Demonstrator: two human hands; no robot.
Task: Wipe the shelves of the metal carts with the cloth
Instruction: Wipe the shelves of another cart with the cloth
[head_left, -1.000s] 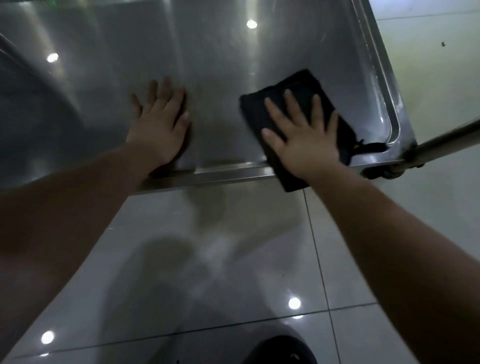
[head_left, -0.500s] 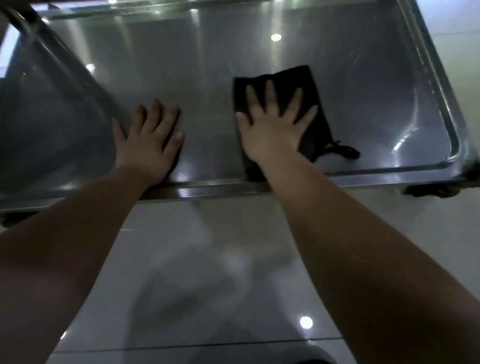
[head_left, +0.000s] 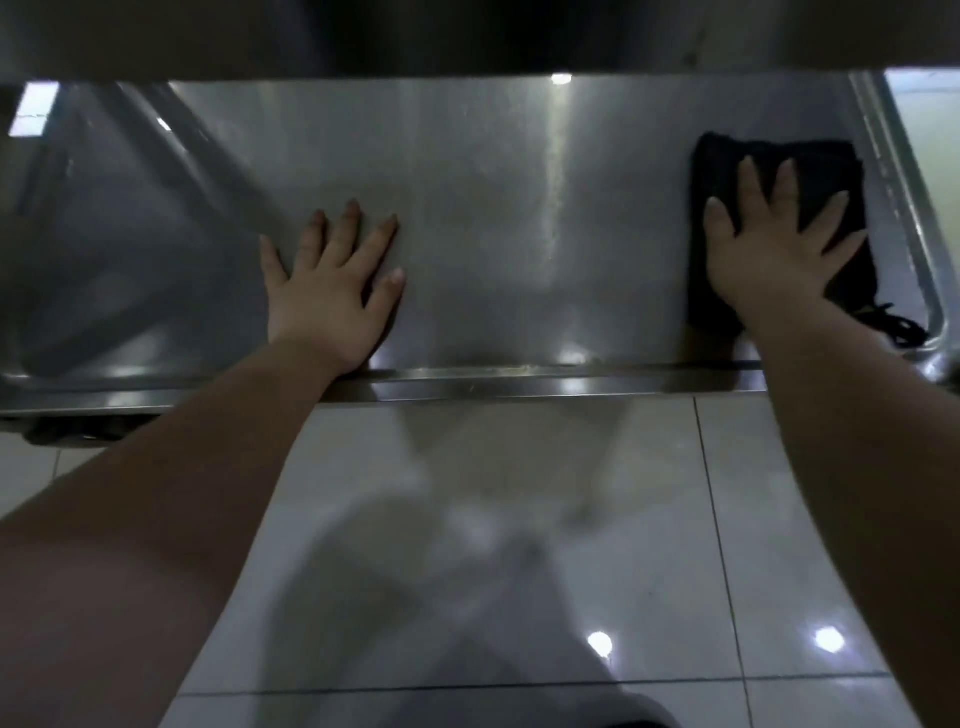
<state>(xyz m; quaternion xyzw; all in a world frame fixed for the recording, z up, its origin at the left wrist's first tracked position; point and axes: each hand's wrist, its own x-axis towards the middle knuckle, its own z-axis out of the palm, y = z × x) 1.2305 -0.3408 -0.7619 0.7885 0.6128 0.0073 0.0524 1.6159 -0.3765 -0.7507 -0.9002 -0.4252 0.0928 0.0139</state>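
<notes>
Right hand (head_left: 774, 249) has swept the cloth (head_left: 831, 171) from mid-shelf out to 3 o'clock, just beside the right rim; fingers spread flat on it; left hand (head_left: 332, 280) stays splayed on the shelf (head_left: 519, 208) at 9; judging by that, one pass done.

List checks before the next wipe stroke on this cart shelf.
1. Right hand pressing flat on the cloth: ok, fingers spread.
2. Cloth flat on the shelf: ok, though loose threads trail at its near corner.
3. Start position: ok. The cloth sits beside the right rim, so the stroke likely goes leftward.
4. Leftward path free: not ok. The left hand rests flat on the shelf in the way.
5. Remaining dirt: cannot tell, because glare and streaks mask the surface.
</notes>
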